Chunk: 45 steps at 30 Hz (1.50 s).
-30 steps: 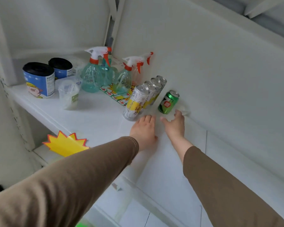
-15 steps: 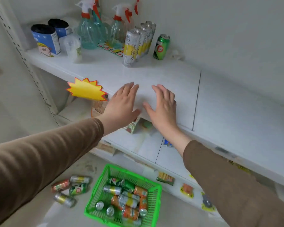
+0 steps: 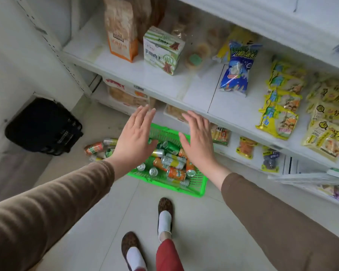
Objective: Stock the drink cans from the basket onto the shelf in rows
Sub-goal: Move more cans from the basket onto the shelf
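- Green plastic basket (image 3: 201, 184) sits on the floor below the shelving, with the drink cans (image 3: 170, 163) heaped inside it, lying on their sides at mixed angles.
- More loose cans (image 3: 101, 148) lie on the floor just to the left of the basket, outside its rim.
- Left hand (image 3: 134, 140) hovers above the basket's left side, its grip released: fingers straight and spread, holding nothing.
- Right hand (image 3: 199, 141) hovers above the basket's right side in the same way, flat and empty.
- Each can is probably full, so fairly heavy for its size, with stiff walls that take a firm squeeze; the smooth printed metal may be a little slippery.
- Best hold, I judge, is round the middle of the barrel of a top-lying can such as the orange can (image 3: 176, 174), fingers and thumb opposite, one per hand.
- Pulling a buried can would likely set its neighbours rolling.
- Snack packets (image 3: 278, 118) fill the lower shelf (image 3: 164, 89) beside the hands.
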Motion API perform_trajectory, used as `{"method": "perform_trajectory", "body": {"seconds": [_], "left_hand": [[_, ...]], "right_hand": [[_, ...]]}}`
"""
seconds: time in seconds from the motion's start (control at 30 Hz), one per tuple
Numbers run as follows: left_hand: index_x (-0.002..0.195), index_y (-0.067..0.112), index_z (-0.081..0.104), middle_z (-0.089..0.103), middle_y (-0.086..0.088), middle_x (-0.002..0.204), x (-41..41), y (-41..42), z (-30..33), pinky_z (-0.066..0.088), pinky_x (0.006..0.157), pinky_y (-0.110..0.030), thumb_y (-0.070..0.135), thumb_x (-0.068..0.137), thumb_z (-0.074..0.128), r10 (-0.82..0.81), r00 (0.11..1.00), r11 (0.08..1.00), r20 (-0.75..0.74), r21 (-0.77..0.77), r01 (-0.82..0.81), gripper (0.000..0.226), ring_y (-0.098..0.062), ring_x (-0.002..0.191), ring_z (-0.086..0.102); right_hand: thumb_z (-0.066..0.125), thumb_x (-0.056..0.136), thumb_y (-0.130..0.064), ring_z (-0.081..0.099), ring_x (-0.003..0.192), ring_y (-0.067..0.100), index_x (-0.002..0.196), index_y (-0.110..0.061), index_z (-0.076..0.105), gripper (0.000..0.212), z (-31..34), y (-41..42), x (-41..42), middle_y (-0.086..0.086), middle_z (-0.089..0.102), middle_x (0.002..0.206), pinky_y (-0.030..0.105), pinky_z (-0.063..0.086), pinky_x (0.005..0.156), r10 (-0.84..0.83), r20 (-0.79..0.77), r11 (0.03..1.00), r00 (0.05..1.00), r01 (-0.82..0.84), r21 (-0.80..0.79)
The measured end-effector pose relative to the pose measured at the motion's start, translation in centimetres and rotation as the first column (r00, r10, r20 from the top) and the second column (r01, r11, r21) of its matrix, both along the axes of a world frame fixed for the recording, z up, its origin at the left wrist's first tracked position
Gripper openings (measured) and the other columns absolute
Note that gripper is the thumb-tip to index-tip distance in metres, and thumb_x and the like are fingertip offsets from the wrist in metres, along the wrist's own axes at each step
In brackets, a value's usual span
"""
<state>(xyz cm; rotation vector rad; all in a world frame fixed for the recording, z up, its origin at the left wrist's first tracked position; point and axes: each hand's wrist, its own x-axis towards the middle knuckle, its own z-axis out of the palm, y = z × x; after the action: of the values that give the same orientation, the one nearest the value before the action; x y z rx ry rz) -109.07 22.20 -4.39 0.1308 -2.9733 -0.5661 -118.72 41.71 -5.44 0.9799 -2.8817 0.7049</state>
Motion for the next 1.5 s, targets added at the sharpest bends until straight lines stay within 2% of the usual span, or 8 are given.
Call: {"method": "perform_trajectory", "body": {"seconds": [0.27,0.47,0.77,0.87,1.07,1.23,1.37,1.5], "left_hand": [[0.154,0.007,0.017,0.023,-0.014,0.157,2.0,2.8,-17.9,0.017,0.122,-0.04,0.028,0.086,0.065,0.077,0.949,0.986,0.307,0.118,-0.118,0.086,-0.031,0.146,0.019],[0.156,0.013,0.005,0.012,-0.008,0.162,1.1,3.8,-30.2,0.014,0.123,-0.038,0.037,0.092,0.058,0.076,0.878,0.982,0.473,0.118,-0.149,0.087,-0.025,0.149,0.011],[0.156,0.019,-0.003,0.005,-0.004,0.163,-0.7,4.2,-40.2,0.011,0.123,-0.041,0.035,0.093,0.056,0.059,0.812,0.986,0.581,0.096,-0.14,0.088,-0.024,0.15,0.005],[0.156,0.02,-0.002,0.009,-0.005,0.163,-0.5,4.3,-40.7,0.017,0.122,-0.044,0.034,0.092,0.056,0.07,0.803,0.983,0.591,0.095,-0.156,0.088,-0.025,0.149,0.008],[0.156,0.021,-0.001,0.009,-0.002,0.162,-0.5,4.5,-39.7,0.019,0.121,-0.043,0.036,0.092,0.057,0.081,0.83,0.981,0.553,0.105,-0.166,0.088,-0.023,0.149,0.009],[0.156,0.021,0.0,0.009,-0.002,0.162,-0.5,4.0,-39.1,0.017,0.122,-0.041,0.035,0.092,0.057,0.053,0.848,0.986,0.527,0.109,-0.129,0.087,-0.022,0.15,0.009],[0.156,0.02,0.0,0.009,-0.004,0.163,0.0,3.3,-36.2,0.016,0.123,-0.042,0.038,0.092,0.056,0.07,0.838,0.985,0.541,0.095,-0.144,0.086,-0.024,0.15,0.009],[0.156,0.016,0.004,0.012,-0.007,0.162,0.1,2.8,-29.0,0.016,0.122,-0.041,0.035,0.09,0.059,0.096,0.847,0.975,0.524,0.122,-0.186,0.088,-0.026,0.149,0.011]], "right_hand": [[0.065,0.094,-0.019,0.044,0.13,0.028,0.146,-0.013,0.042,0.058,-19.6,2.3,1.5,0.008,0.052,0.14,0.042,0.038,0.111,-0.109,0.327,0.985,0.939,0.057,0.163],[0.067,0.094,-0.022,0.04,0.137,0.03,0.148,-0.013,0.04,0.061,-33.3,2.1,0.6,0.009,0.047,0.146,0.04,0.032,0.116,-0.167,0.448,0.948,0.878,0.019,0.317],[0.07,0.091,-0.044,0.022,0.151,0.033,0.156,-0.015,0.031,0.081,-46.2,4.1,-1.8,0.01,0.031,0.161,0.046,0.019,0.125,-0.363,0.562,0.839,0.743,-0.003,0.545],[0.068,0.091,-0.052,0.014,0.153,0.035,0.159,-0.02,0.027,0.085,-46.8,4.2,-2.9,0.009,0.025,0.164,0.048,0.017,0.123,-0.402,0.61,0.823,0.683,-0.022,0.567],[0.056,0.081,-0.08,0.024,0.143,0.035,0.155,-0.021,0.033,0.097,-46.1,3.0,-3.8,0.011,0.032,0.154,0.049,0.031,0.115,-0.386,0.563,0.73,0.731,-0.131,0.671],[0.07,0.082,-0.066,0.021,0.148,0.036,0.155,-0.017,0.033,0.096,-46.3,1.3,-3.8,0.014,0.029,0.159,0.049,0.025,0.119,-0.357,0.599,0.763,0.717,-0.146,0.63],[0.074,0.083,-0.059,0.015,0.154,0.032,0.159,-0.017,0.027,0.099,-42.1,1.8,-3.9,0.011,0.016,0.168,0.048,0.022,0.123,-0.367,0.743,0.876,0.56,-0.062,0.479],[0.082,0.076,-0.056,0.039,0.144,0.026,0.157,-0.015,0.031,0.104,-33.3,1.4,-3.1,0.004,0.036,0.16,0.043,0.037,0.116,-0.334,0.853,0.936,0.401,0.247,0.25]]}}
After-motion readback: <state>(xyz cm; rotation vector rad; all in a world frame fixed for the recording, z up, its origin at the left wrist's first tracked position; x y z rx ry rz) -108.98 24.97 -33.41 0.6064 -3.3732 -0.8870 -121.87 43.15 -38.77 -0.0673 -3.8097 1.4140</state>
